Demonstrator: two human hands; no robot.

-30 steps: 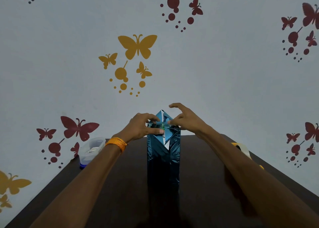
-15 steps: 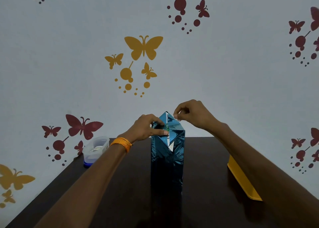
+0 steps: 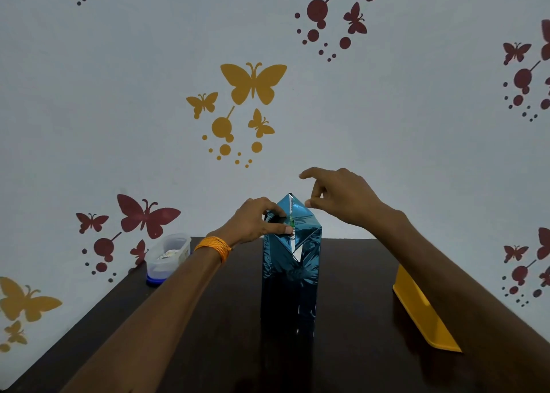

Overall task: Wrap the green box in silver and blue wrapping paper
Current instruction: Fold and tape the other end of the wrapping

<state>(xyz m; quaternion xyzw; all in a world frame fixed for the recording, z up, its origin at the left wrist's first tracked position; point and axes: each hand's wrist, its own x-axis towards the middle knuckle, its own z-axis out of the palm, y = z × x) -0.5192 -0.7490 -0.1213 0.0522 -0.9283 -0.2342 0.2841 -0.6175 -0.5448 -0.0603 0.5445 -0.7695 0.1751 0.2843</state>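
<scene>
- locates the green box (image 3: 291, 222) upright at the middle of the desk (image 3: 208, 333), nearly all of it under the blue wrapping paper (image 3: 290, 276); sees only a green sliver at the top end.
- finds the paper drawn close down the near face to the desk; notes a pale wedge where the near folds meet below the top.
- finds the left hand (image 3: 253, 223), with an orange band (image 3: 212, 248) at the wrist, gripping the top left of the package: fingers (image 3: 272, 209) curled over the far edge, thumb pressed flat across the tucked-in side fold.
- finds the right hand (image 3: 342, 199) just beside the right edge of the pointed flap (image 3: 293, 206), which stands up from the top end; fingers (image 3: 312, 173) loosely curled, forefinger lifted clear. cannot tell whether the thumb tip touches the flap or hangs just off it.
- judges the step in hand as closing the top end: side folds tucked in, pointed flap not yet down. cannot see the bottom end, hidden against the desk.
- judges the next move as bringing the pointed flap down over the pinned folds toward the near face and creasing it flat; calls for the left thumb to hold until the flap covers it, then for a fastening.
- records a plastic tub (image 3: 168, 257) at the back left and a yellow tray (image 3: 422, 312) at the right, both well apart from the box; cannot make out the tub's contents.
</scene>
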